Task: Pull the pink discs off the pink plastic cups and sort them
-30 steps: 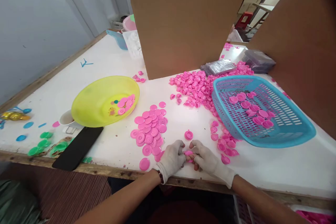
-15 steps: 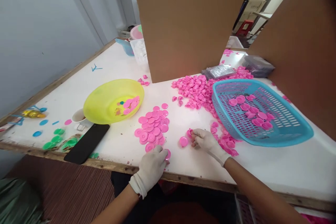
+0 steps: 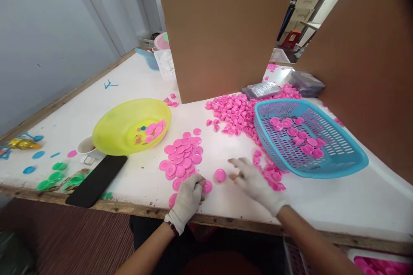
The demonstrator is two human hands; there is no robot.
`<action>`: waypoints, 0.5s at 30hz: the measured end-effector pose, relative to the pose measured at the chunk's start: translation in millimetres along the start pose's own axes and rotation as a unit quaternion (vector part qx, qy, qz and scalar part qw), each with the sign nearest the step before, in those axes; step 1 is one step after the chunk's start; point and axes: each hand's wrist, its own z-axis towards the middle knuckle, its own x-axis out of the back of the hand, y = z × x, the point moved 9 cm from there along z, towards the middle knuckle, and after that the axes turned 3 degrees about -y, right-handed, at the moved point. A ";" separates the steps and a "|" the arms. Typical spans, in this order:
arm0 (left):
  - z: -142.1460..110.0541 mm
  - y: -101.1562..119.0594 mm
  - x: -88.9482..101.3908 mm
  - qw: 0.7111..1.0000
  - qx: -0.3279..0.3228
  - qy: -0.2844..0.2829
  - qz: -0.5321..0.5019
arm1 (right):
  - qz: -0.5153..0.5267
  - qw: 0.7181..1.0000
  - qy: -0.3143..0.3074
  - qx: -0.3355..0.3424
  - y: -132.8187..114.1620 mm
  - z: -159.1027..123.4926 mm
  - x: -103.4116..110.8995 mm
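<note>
My left hand (image 3: pixel 187 197), in a white glove, is at the near edge of the table with its fingers curled and thumb pressed in. Whatever lies between those fingertips is hidden. A flat pink disc (image 3: pixel 208 187) lies right beside them. To the left and behind is a loose pile of pink discs (image 3: pixel 180 157). My right hand (image 3: pixel 253 181), also gloved and slightly blurred, hovers with its fingers apart and nothing seen in them. Just left of its fingertips sits a round pink cap-like piece (image 3: pixel 220 175).
A blue basket (image 3: pixel 342 172) with several pink pieces stands right, beside a heap of small pink cups (image 3: pixel 234 111). Left are a yellow bowl (image 3: pixel 112 124), a black phone-like slab (image 3: pixel 97 182) and green discs (image 3: pixel 55 176). A tall cardboard sheet (image 3: pixel 222 30) blocks the back.
My right hand has opened its fingers; the pink piece by its fingertips is no longer seen there. My left fingers have curled in, off the disc. The view has shifted slightly.
</note>
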 end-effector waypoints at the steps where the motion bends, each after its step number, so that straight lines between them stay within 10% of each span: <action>1: 1.1 -4.6 -4.8 0.998 0.032 -0.013 -0.059 | -0.043 0.998 -0.044 0.015 -9.2 2.5 -26.1; 5: 0.1 -9.4 -11.3 0.993 0.031 -0.020 -0.115 | -0.122 0.989 -0.072 0.052 -24.6 13.7 -44.6; 8: -3.8 -11.3 -11.2 0.997 -0.016 -0.009 -0.071 | -0.159 0.985 0.045 0.045 -14.2 12.2 30.5; 12: -6.2 -8.2 -12.6 0.998 -0.059 0.003 -0.021 | -0.276 0.905 0.324 -0.012 -0.8 -25.2 148.1; 15: -5.2 -4.9 -12.5 0.998 -0.063 0.007 -0.006 | -0.280 0.921 0.271 0.018 7.4 -30.9 135.3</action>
